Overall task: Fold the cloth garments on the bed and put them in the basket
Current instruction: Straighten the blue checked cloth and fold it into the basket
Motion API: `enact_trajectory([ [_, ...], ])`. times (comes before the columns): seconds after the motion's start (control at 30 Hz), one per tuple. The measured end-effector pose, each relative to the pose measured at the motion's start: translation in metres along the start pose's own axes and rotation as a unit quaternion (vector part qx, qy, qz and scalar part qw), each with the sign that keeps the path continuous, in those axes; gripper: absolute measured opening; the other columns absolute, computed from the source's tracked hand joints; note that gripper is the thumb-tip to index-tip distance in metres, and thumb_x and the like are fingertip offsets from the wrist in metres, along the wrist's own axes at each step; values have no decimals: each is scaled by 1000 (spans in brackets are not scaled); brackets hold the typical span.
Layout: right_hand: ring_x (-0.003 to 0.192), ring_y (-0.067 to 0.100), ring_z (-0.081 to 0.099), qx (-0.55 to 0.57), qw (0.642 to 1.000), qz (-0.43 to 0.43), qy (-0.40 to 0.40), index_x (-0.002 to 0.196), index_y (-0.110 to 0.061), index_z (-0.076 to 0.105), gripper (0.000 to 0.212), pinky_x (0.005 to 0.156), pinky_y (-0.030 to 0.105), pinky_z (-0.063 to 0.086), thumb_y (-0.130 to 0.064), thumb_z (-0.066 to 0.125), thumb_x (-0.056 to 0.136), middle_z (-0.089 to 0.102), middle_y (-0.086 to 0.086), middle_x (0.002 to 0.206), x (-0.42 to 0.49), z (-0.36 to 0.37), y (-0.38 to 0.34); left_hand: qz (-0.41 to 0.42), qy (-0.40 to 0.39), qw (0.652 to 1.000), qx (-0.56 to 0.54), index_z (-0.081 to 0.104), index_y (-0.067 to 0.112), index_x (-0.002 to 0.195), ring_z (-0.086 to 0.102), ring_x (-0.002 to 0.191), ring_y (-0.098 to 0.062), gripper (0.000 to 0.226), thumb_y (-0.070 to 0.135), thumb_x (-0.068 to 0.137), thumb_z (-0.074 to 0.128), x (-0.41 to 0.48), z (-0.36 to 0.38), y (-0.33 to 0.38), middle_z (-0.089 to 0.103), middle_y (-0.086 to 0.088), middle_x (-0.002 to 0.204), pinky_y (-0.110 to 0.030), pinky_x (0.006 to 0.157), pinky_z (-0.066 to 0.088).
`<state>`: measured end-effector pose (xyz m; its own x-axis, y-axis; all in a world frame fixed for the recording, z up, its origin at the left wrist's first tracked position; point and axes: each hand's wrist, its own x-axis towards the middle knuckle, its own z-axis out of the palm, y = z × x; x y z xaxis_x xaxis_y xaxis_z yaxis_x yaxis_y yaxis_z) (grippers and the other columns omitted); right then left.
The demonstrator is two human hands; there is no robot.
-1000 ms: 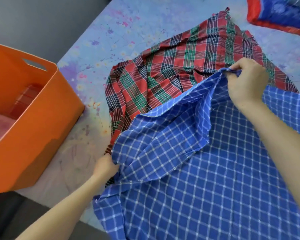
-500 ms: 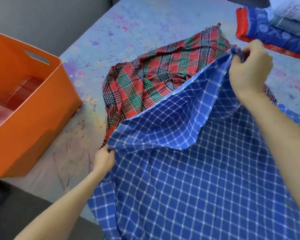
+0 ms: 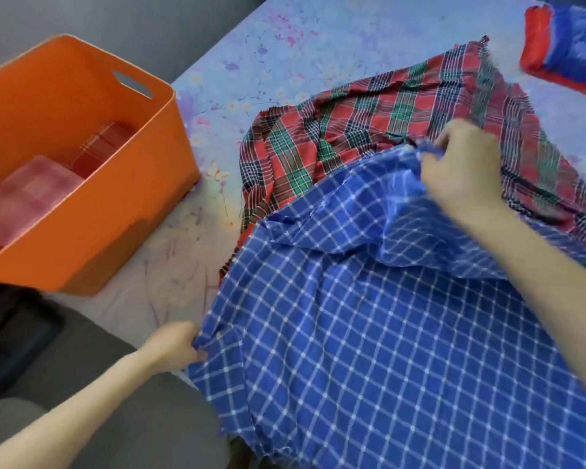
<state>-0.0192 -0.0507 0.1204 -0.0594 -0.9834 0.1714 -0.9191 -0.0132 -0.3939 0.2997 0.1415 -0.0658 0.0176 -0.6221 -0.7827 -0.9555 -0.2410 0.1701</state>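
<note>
1. Where the right hand [image 3: 460, 170] sits, its fingers are curled round a bunched far edge of the blue checked cloth [image 3: 369, 333], lifting that edge slightly off the bed; the forearm runs back toward the lower right.
2. Left hand [image 3: 173, 345]: pinches the near left corner of the blue checked cloth, thumb and fingers closed on the hem, low at the bed's near edge; its forearm crosses grey fabric below.
3. Blue checked cloth: spread between the two hands, white grid on blue, rumpled in a ridge just left of the right hand, flatter toward the left hand; its near edge hangs past the bed's side.
4. Red and green plaid cloth [image 3: 369, 130]: lies unfolded and creased beyond the right hand, partly covered by the blue checked cloth along its near side; part of it shows to the right of the right hand's wrist.
5. Bed [image 3: 285, 45]: pale blue sheet with a floral print, bare part beyond and to the left of both hands.
6. Orange basket [image 3: 126, 204]: stands on the bed's left corner, beyond the left hand and well apart from the right hand; a handle slot is cut in its far wall.
7. Pink folded cloth [image 3: 27, 198]: lies inside the orange basket, on its floor.
8. Dark red checked folded cloth [image 3: 102, 147]: inside the orange basket, just beyond the pink folded cloth and touching it.
9. Red and blue bedding [image 3: 565, 52]: at the far right corner, beyond the right hand, well apart from it; blurred.
</note>
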Motion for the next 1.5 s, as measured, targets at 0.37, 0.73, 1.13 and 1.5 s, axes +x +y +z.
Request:
enact_trajectory([
  [0.37,57,21,25,230,939,159,-202,64,-10,33,40,57,30,24,-18,63,89,27,4,61,-166,101,37,18,-63,816,-574,61,18,97,59,76,-9,11,21,98,50,-22,25,113,62,2,87,-24,67,53],
  [0.73,53,23,36,250,914,206,-245,61,-14,36,40,55,34,34,-20,64,89,36,4,56,-210,133,41,-250,337,869,-260,57,-2,100,56,94,-42,32,21,80,68,-12,83,8,60,-27,98,-45,82,44],
  [1.13,50,19,49,260,907,154,-293,59,-19,45,35,59,38,47,-25,66,87,54,5,54,-231,144,-11,-195,244,875,-370,48,7,92,57,86,-28,28,34,91,55,35,85,49,55,-6,87,-32,65,37],
  [1.5,42,8,37,306,897,145,-285,54,-20,33,46,47,17,31,-23,64,89,34,-5,41,-257,165,-64,-27,141,770,-622,55,10,76,64,68,-21,15,-1,86,59,-5,80,12,64,-9,69,-29,67,53],
])
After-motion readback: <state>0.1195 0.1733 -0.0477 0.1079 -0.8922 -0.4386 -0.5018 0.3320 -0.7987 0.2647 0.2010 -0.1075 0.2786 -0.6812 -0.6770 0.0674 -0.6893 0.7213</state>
